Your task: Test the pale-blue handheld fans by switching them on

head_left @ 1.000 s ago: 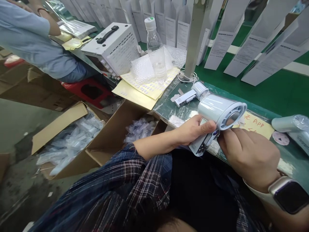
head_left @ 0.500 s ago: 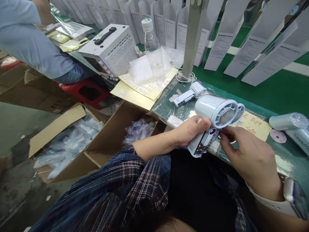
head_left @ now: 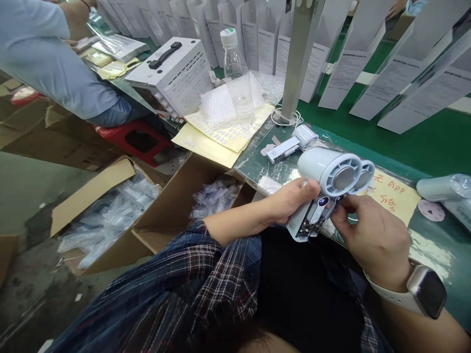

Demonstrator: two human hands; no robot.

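My left hand grips the handle of a pale blue handheld fan, held over the table's front edge with its round rear grille facing me. The handle's side is uncovered and shows a circuit board and a small lit display. My right hand, with a watch on its wrist, pinches at the handle just under the fan head; what its fingertips hold is too small to make out. A second fan of the same kind lies on the green mat behind it.
A water bottle, bubble wrap and yellow sticker sheets lie left of a metal post. Another fan rests at right. Open cartons of bagged parts sit on the floor. A person in a blue shirt works at left.
I turned the fan so its rear grille faces me. My right hand slid from the fan head down to the handle by the display.
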